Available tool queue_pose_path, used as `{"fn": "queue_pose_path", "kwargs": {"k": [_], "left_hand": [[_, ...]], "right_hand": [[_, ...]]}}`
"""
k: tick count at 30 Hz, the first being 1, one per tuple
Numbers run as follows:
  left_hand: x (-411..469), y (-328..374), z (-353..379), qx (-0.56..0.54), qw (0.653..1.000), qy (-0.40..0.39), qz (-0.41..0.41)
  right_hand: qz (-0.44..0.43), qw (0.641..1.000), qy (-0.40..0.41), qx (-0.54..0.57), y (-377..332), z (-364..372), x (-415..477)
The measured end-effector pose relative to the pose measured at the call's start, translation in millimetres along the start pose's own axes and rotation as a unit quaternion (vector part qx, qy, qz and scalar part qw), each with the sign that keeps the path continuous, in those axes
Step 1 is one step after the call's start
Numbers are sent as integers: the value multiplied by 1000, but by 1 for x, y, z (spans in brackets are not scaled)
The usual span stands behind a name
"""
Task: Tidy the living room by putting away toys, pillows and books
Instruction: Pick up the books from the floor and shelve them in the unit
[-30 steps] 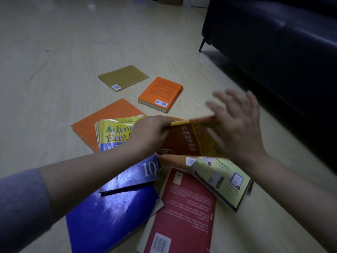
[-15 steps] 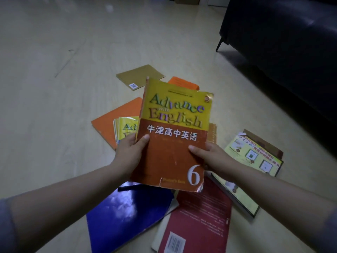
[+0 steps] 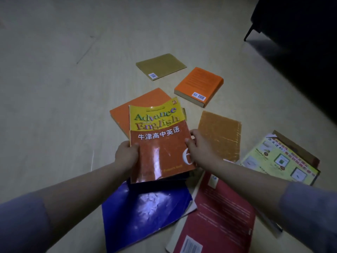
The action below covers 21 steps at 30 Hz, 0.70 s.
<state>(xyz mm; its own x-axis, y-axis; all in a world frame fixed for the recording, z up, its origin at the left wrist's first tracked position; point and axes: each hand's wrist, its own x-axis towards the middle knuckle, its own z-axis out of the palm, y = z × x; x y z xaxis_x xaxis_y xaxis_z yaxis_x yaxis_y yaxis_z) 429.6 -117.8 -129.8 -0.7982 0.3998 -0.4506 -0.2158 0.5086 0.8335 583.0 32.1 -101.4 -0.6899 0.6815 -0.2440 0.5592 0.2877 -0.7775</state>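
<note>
Several books lie scattered on the floor. My left hand [image 3: 126, 155] and my right hand [image 3: 197, 149] grip the two side edges of a yellow and orange "Advance with English" textbook [image 3: 160, 141], held low over a flat orange book [image 3: 138, 105] and a small pile beneath it. Below it lie a blue book [image 3: 144, 210] and a red book [image 3: 218, 220]. To the right are a worn orange book [image 3: 219, 134] and a yellow-green book [image 3: 280, 159]. Farther off sit a thick orange book [image 3: 199, 85] and a tan book [image 3: 161, 66].
A dark sofa [image 3: 299, 33] with a thin black leg [image 3: 249, 34] stands at the upper right. Pale wooden floor [image 3: 54, 88] stretches to the left and beyond the books.
The textbook I hold has come down and to the left, now low over the pile on the orange book. The thick orange book and the worn orange book behind it are uncovered.
</note>
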Motion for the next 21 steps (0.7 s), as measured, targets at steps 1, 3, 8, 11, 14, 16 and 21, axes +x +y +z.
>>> {"fn": "queue_pose_path", "kwargs": {"k": [1, 3, 8, 11, 14, 16, 21], "left_hand": [[3, -2, 0, 5, 1000, -1, -1], [4, -1, 1, 13, 1000, -7, 0], [11, -11, 5, 18, 1000, -24, -2], [8, -5, 6, 60, 998, -11, 16], [9, -3, 7, 69, 997, -3, 32], [9, -5, 9, 72, 997, -1, 36], [13, -6, 9, 81, 996, 5, 42]], "right_hand": [[4, 1000, -3, 3, 2, 1, 2], [20, 999, -14, 22, 7, 1, 3], [138, 965, -77, 210, 11, 1, 8], [171, 957, -93, 216, 19, 4, 7], [173, 952, -92, 235, 24, 5, 3], [171, 950, -89, 247, 26, 4, 3], [180, 949, -65, 249, 27, 8, 1]]}}
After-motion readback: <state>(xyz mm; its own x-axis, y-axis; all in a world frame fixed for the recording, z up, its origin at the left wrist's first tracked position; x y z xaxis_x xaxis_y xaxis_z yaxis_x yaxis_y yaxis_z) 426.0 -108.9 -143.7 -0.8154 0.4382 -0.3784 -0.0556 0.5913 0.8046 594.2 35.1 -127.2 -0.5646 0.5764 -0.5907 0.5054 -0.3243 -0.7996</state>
